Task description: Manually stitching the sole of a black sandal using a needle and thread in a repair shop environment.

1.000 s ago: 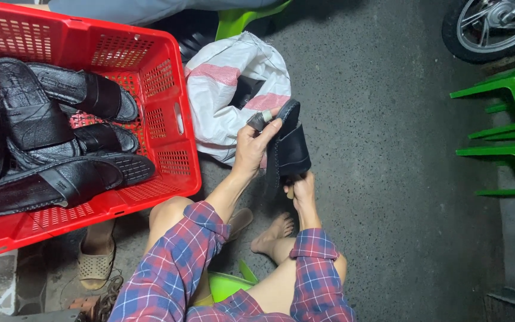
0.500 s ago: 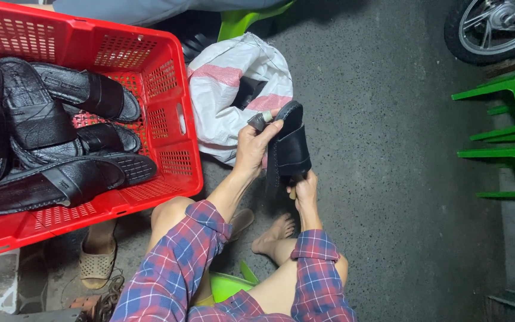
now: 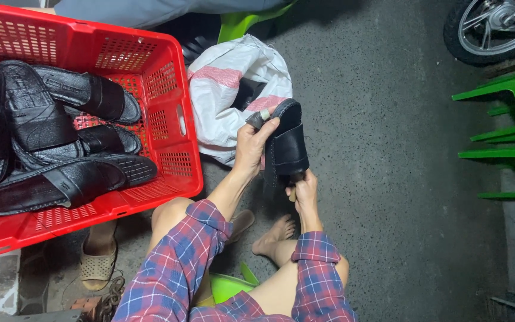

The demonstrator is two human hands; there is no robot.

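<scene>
I hold a black slide sandal upright above the ground in front of my knees. My left hand grips its left edge near the top, and a small grey object pokes out above the fingers. At the sandal's lower end my right hand is closed on it, with something light-coloured under the fingers that I cannot make out. Just behind the sandal lies a white and pink woven sack.
A red plastic crate at left holds several black sandals. Green plastic stools stand at right, and a motorbike wheel is at top right. Another person's foot in a beige slipper rests below the crate. A green stool is under me.
</scene>
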